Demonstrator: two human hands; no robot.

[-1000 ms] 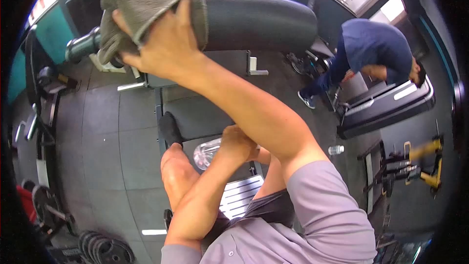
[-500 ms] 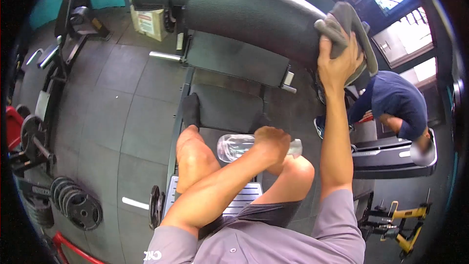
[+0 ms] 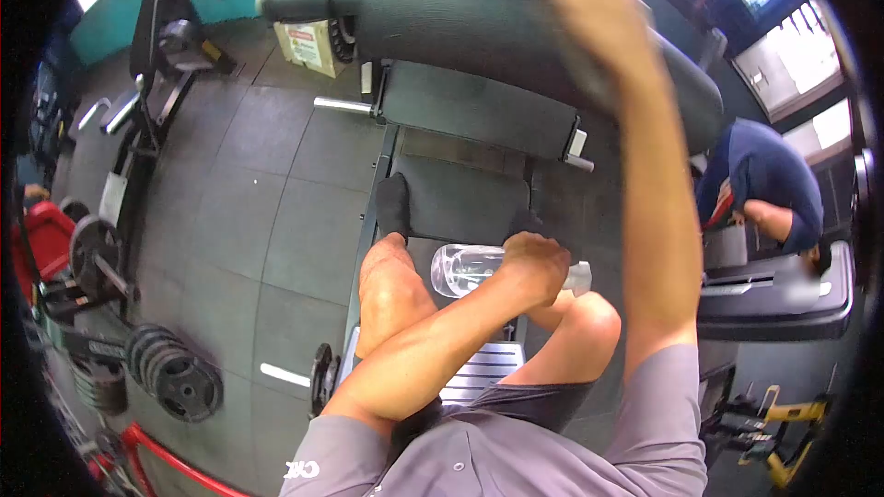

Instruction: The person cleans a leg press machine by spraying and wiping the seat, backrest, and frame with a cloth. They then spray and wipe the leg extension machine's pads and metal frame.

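Note:
My right hand [image 3: 589,9] reaches up onto the big black roller pad [image 3: 460,9] of a gym machine. It is motion-blurred and presses a grey cloth [image 3: 589,83], which is mostly hidden under the hand. My left hand [image 3: 534,267] crosses over my bare knees and grips a clear plastic spray bottle [image 3: 465,267] lying sideways, with its nozzle end pointing right. Below the pad are the machine's black seat pads [image 3: 460,198].
A person in a blue shirt [image 3: 764,175] bends over a black bench [image 3: 783,299] at the right. Weight plates [image 3: 175,377] and a red frame [image 3: 46,239] stand at the left. A ribbed footplate [image 3: 479,373] lies under my legs, and yellow equipment [image 3: 783,423] sits at the lower right.
My right hand with the cloth swept from the roller pad's left end to its right end and now moves back toward the middle. The left hand keeps holding the bottle.

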